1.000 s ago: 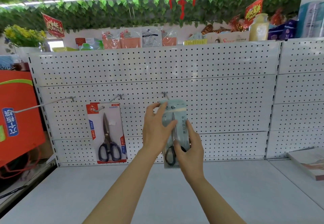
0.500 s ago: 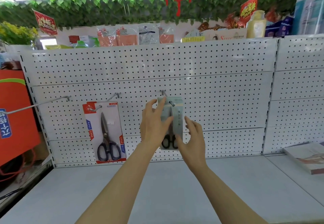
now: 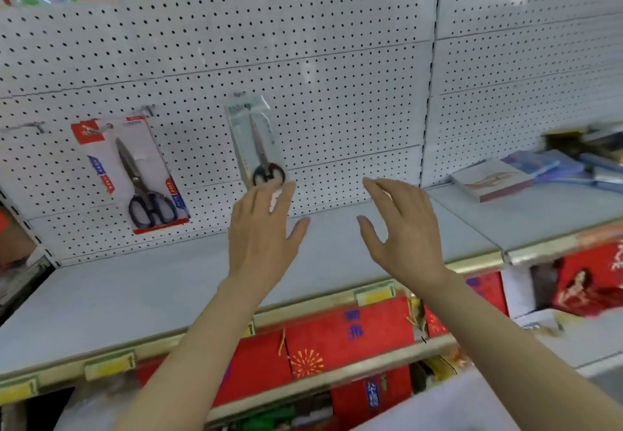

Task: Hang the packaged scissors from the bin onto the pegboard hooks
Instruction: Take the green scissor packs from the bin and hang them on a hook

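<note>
A pale green scissors pack (image 3: 256, 140) hangs on a hook of the white pegboard (image 3: 337, 76), tilted a little. To its left hangs a red-and-white scissors pack (image 3: 129, 171) on another hook. My left hand (image 3: 263, 235) is just below the green pack, fingers spread, holding nothing; whether its fingertips touch the pack's lower edge I cannot tell. My right hand (image 3: 401, 228) hovers open to the right, apart from the pack. The bin is not in view.
An empty hook (image 3: 32, 125) juts out at far left. A grey shelf (image 3: 168, 282) runs below the pegboard, with a flat box (image 3: 492, 179) and blue packs at right. Red goods fill the lower shelves.
Both hands have let go of the green pack, which now hangs on its hook, and drawn back and down. The view has tilted down and to the right.
</note>
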Tool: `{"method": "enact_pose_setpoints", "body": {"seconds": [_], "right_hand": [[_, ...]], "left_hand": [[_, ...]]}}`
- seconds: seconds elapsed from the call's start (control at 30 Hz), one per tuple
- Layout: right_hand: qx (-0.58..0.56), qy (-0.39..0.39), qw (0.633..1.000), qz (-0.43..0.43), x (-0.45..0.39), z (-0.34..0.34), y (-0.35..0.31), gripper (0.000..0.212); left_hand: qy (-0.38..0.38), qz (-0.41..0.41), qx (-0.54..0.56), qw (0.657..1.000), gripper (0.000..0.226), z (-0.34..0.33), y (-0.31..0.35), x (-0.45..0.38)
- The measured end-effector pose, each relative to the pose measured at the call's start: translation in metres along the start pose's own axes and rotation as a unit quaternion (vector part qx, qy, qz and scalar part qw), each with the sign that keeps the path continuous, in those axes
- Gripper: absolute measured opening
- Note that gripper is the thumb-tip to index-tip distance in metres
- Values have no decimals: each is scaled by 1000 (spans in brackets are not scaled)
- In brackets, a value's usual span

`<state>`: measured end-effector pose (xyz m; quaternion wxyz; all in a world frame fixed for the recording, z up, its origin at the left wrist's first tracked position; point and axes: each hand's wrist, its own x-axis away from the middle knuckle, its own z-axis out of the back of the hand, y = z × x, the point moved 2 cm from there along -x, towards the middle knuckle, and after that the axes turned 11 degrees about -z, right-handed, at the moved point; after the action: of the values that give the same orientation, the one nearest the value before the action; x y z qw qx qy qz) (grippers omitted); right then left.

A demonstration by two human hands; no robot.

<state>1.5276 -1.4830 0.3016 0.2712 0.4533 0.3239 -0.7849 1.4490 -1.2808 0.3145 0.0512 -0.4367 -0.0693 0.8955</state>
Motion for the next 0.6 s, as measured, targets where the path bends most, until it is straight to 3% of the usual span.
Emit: {"method": "enact_pose_setpoints", "body": {"seconds": [0.27,0.5,0.6], "right_hand": [[77,-83,991,-70,127,60,86,42],[149,-147,966,-153,247,99,165,39],[188,-180,945,-196,300,112,193,39]], "left_hand": [[-144,6,84,986,53,-55,118,79],[-300,-3,151,942,53,-130,220,173],[-382,-7,176,907,54,-170,263,220]]}}
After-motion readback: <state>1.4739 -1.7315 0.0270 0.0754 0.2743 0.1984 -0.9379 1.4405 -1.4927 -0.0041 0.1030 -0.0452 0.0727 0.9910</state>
